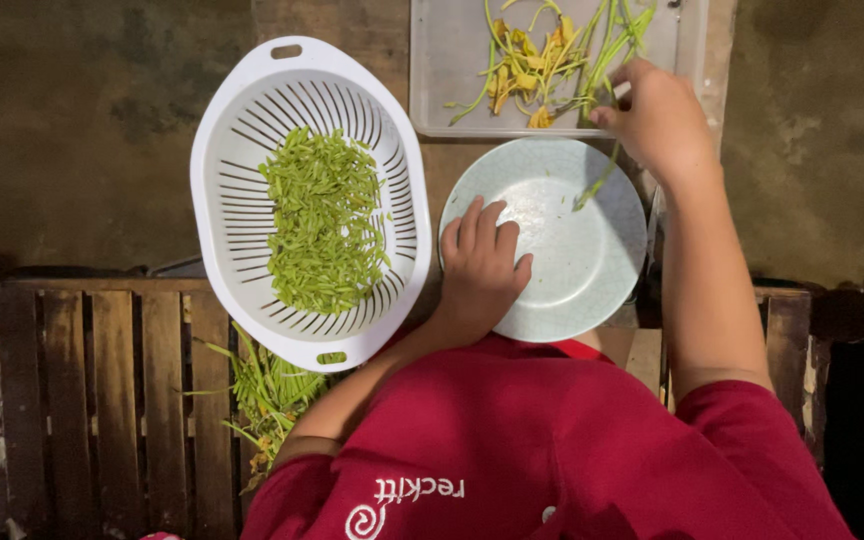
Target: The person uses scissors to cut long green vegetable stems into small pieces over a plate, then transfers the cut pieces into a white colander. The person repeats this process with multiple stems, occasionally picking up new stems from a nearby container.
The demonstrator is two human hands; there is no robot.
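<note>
Left hand (482, 262) hides plate (577, 255) edge.

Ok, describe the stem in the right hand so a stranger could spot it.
Start at the pale round plate in the middle. Over its upper right edge the right hand pinches one thin green stem. It alone hangs over the plate; the others lie in the clear tray behind.

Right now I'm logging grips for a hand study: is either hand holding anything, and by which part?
The right hand pinches a thin green flower stem by its upper end, over the round pale speckled plate. The left hand rests flat on that plate, gripping nothing.
</note>
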